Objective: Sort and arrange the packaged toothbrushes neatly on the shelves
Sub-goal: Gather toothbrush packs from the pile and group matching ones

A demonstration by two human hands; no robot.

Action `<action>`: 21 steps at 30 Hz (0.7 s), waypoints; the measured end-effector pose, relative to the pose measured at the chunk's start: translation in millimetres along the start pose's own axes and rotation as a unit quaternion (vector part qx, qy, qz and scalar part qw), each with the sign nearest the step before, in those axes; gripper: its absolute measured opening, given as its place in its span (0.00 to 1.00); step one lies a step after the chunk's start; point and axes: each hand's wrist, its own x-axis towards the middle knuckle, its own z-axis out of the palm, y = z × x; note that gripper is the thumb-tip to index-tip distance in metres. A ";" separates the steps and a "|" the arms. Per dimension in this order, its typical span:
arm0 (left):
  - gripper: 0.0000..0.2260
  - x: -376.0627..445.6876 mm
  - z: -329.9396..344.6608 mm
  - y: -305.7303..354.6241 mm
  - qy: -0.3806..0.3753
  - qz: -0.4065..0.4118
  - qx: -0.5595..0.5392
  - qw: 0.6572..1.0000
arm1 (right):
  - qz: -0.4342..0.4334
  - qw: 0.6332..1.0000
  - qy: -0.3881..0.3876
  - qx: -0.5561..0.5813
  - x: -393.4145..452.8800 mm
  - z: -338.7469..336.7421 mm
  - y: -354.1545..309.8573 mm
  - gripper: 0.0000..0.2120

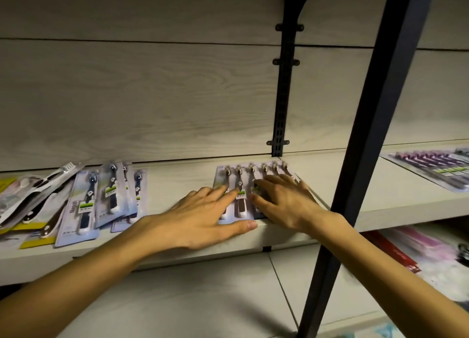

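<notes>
Both my hands lie flat on the row of toothbrush packs (251, 182) I am squaring up near the front of the shelf (177, 175), just at seven o'clock from the black slotted upright (281, 104). My left hand (200, 218) has its fingers straight and spread, fingertips pressing the two packs at the nine o'clock end, thumb stretched along the shelf's front lip; my right hand (284, 200) is likewise flat and uncurled, covering the packs at the three o'clock end. Neither hand grips anything. The risk I see is the edge: the near ends of these packs sit right at the lip, so if I drag them toward six o'clock while aligning, one could tip off and fall to the lower shelf (431, 251). Pressing with flat fingers on glossy blister plastic also invites slipping, and an uneven push from one hand would probably fan the row or ride one card over its neighbour. The slanted black post (365, 144) crosses close by my right forearm at three o'clock, and I could knock it when I pull back. Out at nine o'clock the loose heap of packs (83, 198) lies overlapped and crooked, some near the lip; a careless sweep of my left arm could push those over too.
</notes>
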 end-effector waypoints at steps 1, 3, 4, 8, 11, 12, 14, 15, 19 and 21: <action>0.45 4.2 -0.1 5.0 -0.004 0.003 0.006 1.000 | 0.007 1.000 -0.005 0.000 -1.6 -2.6 4.5 0.30; 0.44 13.6 -0.9 17.6 0.003 0.019 -0.001 1.000 | 0.024 1.000 -0.005 -0.011 -4.5 -5.3 13.3 0.25; 0.43 18.9 -0.9 23.5 0.010 0.032 -0.012 0.999 | 0.037 0.999 0.000 -0.019 -5.0 -6.5 15.6 0.25; 0.41 47.2 2.1 35.6 -0.004 0.094 -0.140 0.986 | 0.100 0.990 0.022 -0.101 -7.0 -12.7 9.1 0.38; 0.39 64.2 1.1 39.8 -0.063 0.089 -0.337 0.935 | 0.073 0.984 0.102 -0.126 -14.7 -18.5 0.6 0.29; 0.39 67.3 0.7 40.2 -0.072 0.073 -0.372 0.923 | 0.065 0.986 0.104 -0.117 -18.9 -18.9 -0.2 0.27; 0.41 68.8 4.0 35.7 -0.077 0.036 -0.373 0.924 | 0.064 0.993 0.068 -0.070 -29.0 -16.3 0.7 0.30; 0.41 67.1 6.4 32.0 -0.072 0.016 -0.343 0.936 | 0.053 0.996 0.048 -0.052 -35.3 -15.5 2.4 0.32; 0.40 40.2 5.3 18.2 -0.042 -0.028 -0.145 0.988 | 0.010 0.999 0.041 -0.007 -61.3 -12.2 5.1 0.28; 0.40 18.9 5.0 19.4 -0.029 -0.026 -0.080 0.996 | -0.011 0.998 0.059 0.011 -74.1 -10.1 4.5 0.22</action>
